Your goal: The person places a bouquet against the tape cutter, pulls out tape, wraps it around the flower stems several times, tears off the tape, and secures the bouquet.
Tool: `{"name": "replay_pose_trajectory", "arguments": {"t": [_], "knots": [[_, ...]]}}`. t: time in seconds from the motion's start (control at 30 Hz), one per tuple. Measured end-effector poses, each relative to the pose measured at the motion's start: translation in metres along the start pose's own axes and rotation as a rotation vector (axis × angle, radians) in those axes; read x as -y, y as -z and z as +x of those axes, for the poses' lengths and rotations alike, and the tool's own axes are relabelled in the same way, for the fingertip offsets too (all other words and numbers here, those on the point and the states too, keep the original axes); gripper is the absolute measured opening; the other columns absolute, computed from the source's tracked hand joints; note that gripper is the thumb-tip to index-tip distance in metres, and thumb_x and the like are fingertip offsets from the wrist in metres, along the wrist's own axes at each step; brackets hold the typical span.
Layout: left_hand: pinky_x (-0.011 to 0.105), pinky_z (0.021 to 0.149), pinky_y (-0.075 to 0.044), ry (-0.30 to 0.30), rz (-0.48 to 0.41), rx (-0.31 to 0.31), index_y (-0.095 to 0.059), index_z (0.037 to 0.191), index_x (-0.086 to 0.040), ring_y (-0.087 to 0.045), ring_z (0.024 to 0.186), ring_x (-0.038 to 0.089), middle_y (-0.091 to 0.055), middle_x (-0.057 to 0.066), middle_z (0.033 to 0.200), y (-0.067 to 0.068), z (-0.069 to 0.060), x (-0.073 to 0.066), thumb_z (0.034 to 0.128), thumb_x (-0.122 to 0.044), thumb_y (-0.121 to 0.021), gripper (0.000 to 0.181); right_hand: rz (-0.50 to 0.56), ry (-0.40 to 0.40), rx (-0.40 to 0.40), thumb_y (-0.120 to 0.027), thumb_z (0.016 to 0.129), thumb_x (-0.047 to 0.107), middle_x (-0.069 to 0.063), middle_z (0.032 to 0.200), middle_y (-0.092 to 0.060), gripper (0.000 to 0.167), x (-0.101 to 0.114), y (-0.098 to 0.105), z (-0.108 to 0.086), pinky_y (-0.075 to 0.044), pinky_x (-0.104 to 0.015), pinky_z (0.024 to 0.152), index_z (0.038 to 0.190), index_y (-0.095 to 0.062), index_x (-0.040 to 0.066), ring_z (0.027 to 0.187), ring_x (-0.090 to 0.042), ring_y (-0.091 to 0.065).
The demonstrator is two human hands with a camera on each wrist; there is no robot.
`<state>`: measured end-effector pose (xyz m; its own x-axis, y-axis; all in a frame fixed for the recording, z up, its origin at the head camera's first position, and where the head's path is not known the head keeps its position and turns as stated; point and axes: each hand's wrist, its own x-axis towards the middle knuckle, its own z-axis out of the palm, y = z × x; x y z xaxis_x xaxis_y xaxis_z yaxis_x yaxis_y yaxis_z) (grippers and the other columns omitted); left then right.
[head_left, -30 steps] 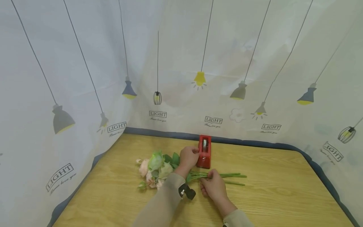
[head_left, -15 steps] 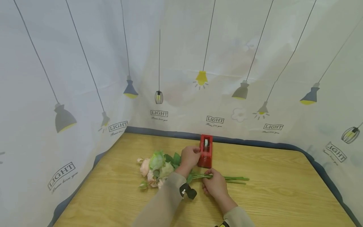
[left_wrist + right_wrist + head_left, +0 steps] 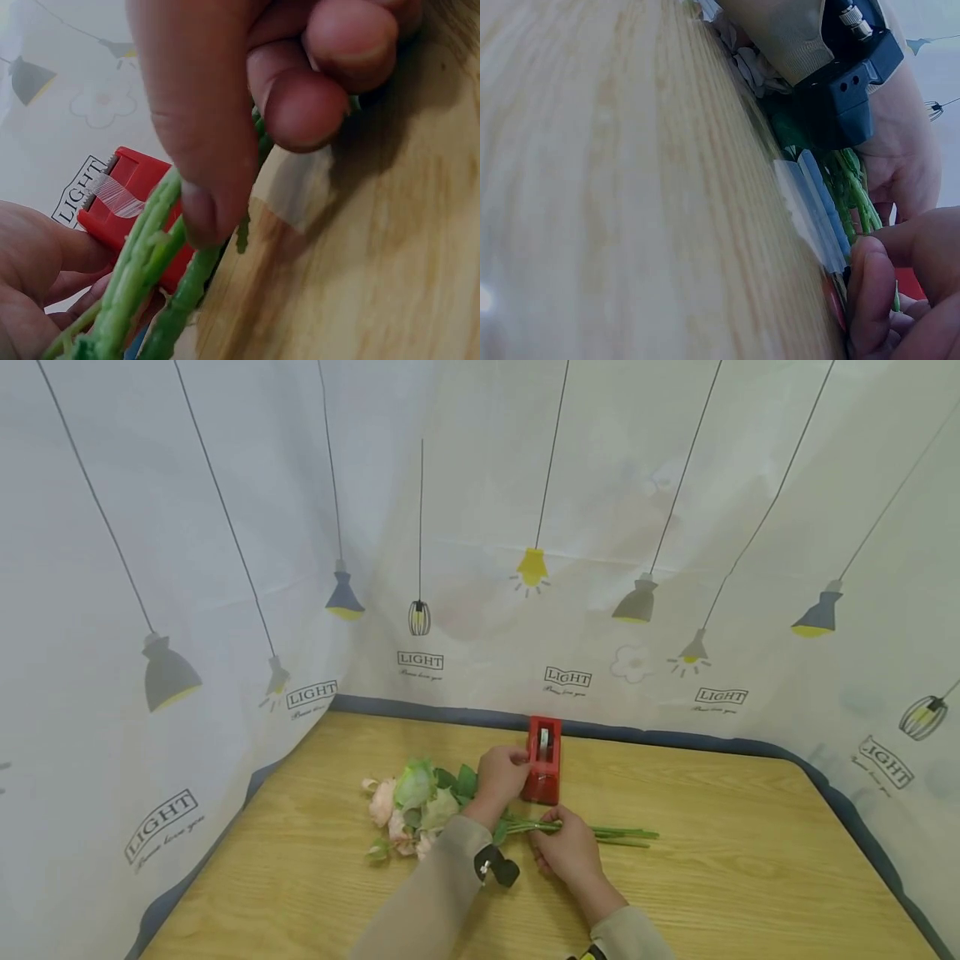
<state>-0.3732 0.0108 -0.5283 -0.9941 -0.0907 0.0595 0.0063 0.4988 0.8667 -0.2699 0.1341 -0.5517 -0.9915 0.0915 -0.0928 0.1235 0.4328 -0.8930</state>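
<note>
On the table lies a bunch of pale pink and cream-green flowers (image 3: 420, 797), stems (image 3: 622, 833) toward the right. My left hand (image 3: 501, 781) reaches across the bunch and grips the left side of a red tape dispenser (image 3: 543, 783). In the left wrist view, a clear tape strip (image 3: 118, 196) lies over the dispenser (image 3: 133, 176), beside the fingers (image 3: 79, 247). Below the dispenser, my right hand (image 3: 572, 852) pinches the green stems between thumb and fingers, also seen in the right wrist view with the stems (image 3: 855, 191) above the fingertips (image 3: 870, 259).
The wooden table (image 3: 750, 843) ends at a dark blue border along a pale curtain (image 3: 480, 510) printed with lamps. In the right wrist view, a pale blue and white strip-like object (image 3: 810, 206) lies beside the stems. A black camera (image 3: 495, 864) is strapped to my left wrist.
The stem ends have drawn closer together in my right hand's pinch. My left hand stays at the dispenser, and the flower heads lie much as before.
</note>
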Motion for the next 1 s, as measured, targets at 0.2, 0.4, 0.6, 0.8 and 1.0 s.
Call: {"name": "replay_pose_trajectory", "arguments": {"t": [0.2, 0.4, 0.6, 0.8, 1.0], "knots": [[0.034, 0.080, -0.063, 0.009, 0.002, 0.000, -0.083, 0.113, -0.012, -0.072, 0.095, 0.017, -0.080, 0.003, 0.102, 0.001, 0.002, 0.002, 0.0972, -0.016, -0.077, 0.018, 0.051, -0.016, 0.061, -0.073, 0.092, 0.010, -0.004, 0.062, -0.065, 0.020, 0.004, 0.002, -0.001, -0.053, -0.024, 0.044, 0.106, -0.060, 0.004, 0.046, -0.009, -0.059], [0.034, 0.079, -0.063, 0.014, -0.002, 0.005, -0.083, 0.112, -0.013, -0.072, 0.094, 0.016, -0.080, 0.002, 0.101, 0.000, 0.002, 0.002, 0.0970, -0.016, -0.077, 0.017, -0.002, -0.029, 0.191, -0.078, 0.095, 0.017, -0.006, 0.069, -0.067, 0.035, 0.009, 0.019, 0.001, -0.051, -0.025, 0.051, 0.120, -0.059, 0.003, 0.055, -0.013, -0.063], [0.034, 0.078, -0.064, 0.025, -0.018, 0.014, -0.083, 0.111, -0.014, -0.073, 0.094, 0.017, -0.080, 0.001, 0.101, -0.001, 0.002, 0.001, 0.0967, -0.017, -0.077, 0.016, -0.212, 0.063, 0.190, -0.085, 0.090, 0.022, -0.002, 0.068, -0.062, 0.044, 0.020, 0.050, 0.005, -0.043, -0.029, 0.053, 0.127, -0.066, 0.007, 0.057, -0.015, -0.055], [0.031, 0.075, -0.062, 0.012, -0.014, 0.005, -0.084, 0.110, -0.013, -0.072, 0.092, 0.016, -0.080, 0.002, 0.100, 0.000, 0.001, 0.001, 0.0964, -0.016, -0.078, 0.015, -0.512, 0.303, 0.206, -0.088, 0.087, 0.019, -0.005, 0.106, -0.071, 0.044, 0.017, 0.075, 0.014, -0.061, -0.047, 0.081, 0.126, -0.072, 0.009, 0.094, -0.026, -0.069], [0.031, 0.077, -0.062, 0.006, 0.001, 0.018, -0.083, 0.111, -0.011, -0.073, 0.095, 0.018, -0.080, 0.003, 0.102, 0.001, -0.001, -0.001, 0.0968, -0.016, -0.078, 0.016, -0.680, 0.392, 0.212, -0.090, 0.085, 0.022, 0.000, 0.104, -0.073, 0.034, 0.000, 0.069, 0.029, -0.060, -0.050, 0.089, 0.116, -0.077, 0.015, 0.096, -0.021, -0.068]]}}
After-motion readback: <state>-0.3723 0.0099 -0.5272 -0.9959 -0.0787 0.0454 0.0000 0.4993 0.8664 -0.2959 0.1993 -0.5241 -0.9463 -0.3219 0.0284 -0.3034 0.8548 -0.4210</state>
